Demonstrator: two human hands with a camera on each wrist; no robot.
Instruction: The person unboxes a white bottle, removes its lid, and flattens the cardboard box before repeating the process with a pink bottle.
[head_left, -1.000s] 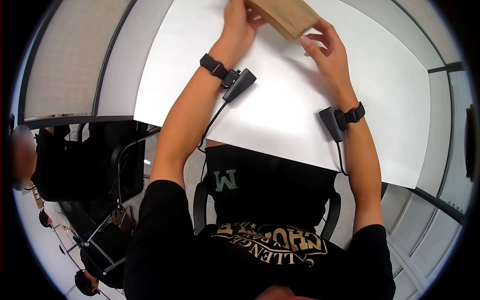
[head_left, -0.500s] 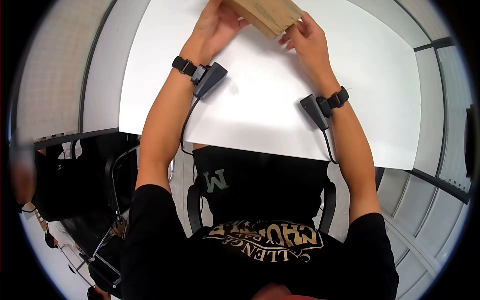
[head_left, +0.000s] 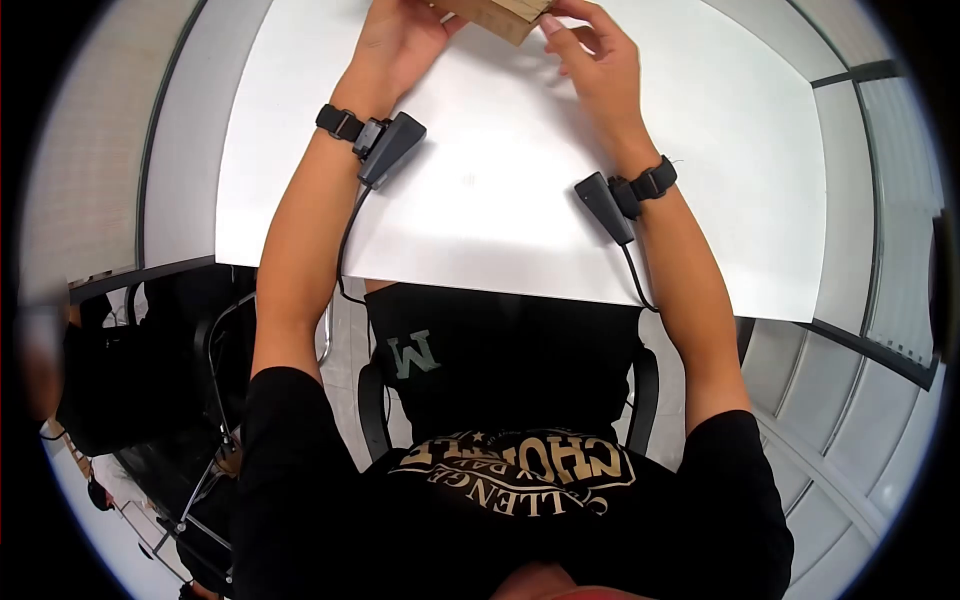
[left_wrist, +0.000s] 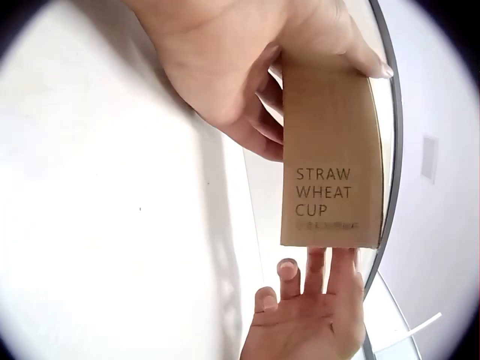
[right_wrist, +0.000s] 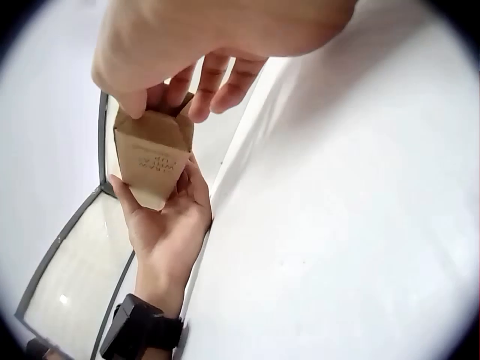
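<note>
A brown cardboard box (left_wrist: pixel 330 157) printed "STRAW WHEAT CUP" is held above the far part of the white table (head_left: pixel 500 200). In the head view only the box's (head_left: pixel 495 12) near corner shows at the top edge. My left hand (left_wrist: pixel 315 45) grips one end, thumb on the printed face and fingers curled beneath. My right hand (right_wrist: pixel 161 101) is at the other end, with the thumb on one side and the fingers on the other side of the end flap. In the left wrist view its fingertips (left_wrist: pixel 315 262) touch the box's end.
The table's front edge (head_left: pixel 480 280) runs just before my lap. Black cameras are strapped to the left wrist (head_left: pixel 385 145) and the right wrist (head_left: pixel 605 205), with cables hanging down. A black chair (head_left: pixel 640 400) is under me. Grey floor panels (head_left: pixel 880 260) lie to the right.
Both hands and the box have moved farther from me, up to the frame's top edge. My right hand, spread beside the box a second ago, has come onto its end.
</note>
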